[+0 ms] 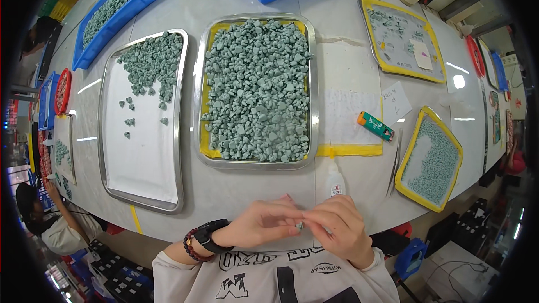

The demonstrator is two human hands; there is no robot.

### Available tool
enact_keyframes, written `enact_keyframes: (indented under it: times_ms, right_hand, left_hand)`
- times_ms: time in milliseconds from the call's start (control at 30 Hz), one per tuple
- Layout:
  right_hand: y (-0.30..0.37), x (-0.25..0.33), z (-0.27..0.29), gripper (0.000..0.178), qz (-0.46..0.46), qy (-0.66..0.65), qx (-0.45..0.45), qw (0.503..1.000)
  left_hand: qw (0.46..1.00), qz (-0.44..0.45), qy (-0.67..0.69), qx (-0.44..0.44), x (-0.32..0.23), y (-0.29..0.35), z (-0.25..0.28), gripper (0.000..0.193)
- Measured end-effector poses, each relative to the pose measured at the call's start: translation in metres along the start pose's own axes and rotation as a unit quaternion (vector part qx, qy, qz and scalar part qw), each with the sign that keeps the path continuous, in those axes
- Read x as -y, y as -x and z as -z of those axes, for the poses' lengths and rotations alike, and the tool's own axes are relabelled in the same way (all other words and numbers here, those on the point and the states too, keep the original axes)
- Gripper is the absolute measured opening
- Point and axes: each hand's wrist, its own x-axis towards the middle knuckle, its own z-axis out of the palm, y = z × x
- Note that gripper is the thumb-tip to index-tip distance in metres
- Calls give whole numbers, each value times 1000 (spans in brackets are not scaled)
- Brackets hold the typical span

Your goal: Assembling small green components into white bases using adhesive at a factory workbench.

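My left hand [264, 223], with a dark watch and a beaded bracelet at the wrist, is closed near my body at the front edge of the table. A small grey-green stone [299, 225] shows at its thumb and fingertips. My right hand [341, 225] is pinched, its fingertips meeting those of the left; what lies between them is too small to make out. Just beyond the hands stands a white squeeze bottle [335, 180] with a thin yellowish nozzle. Straight ahead is a metal tray [255, 164] with a yellow-edged liner, heaped with grey-green stones [255, 90].
On the left, a metal tray [140, 174] lined in white holds stones at its far end. A blue bin [84, 59] of stones stands beyond. At right lie a green-and-orange tube [376, 126], tweezers [396, 163] and yellow-edged trays [461, 160]. Another person [70, 230] sits far left.
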Motion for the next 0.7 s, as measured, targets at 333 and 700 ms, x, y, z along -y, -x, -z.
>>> enact_keyframes:
  times_ms: [333, 700]
  right_hand:
    - [2, -1, 2, 25, -46, -40, 25, 998]
    - [11, -15, -3, 26, -10, -107, -43, 993]
  left_hand:
    - [997, -44, -55, 35, -2, 1, 3, 33]
    - [994, 46, 95, 31, -10, 2, -1, 28]
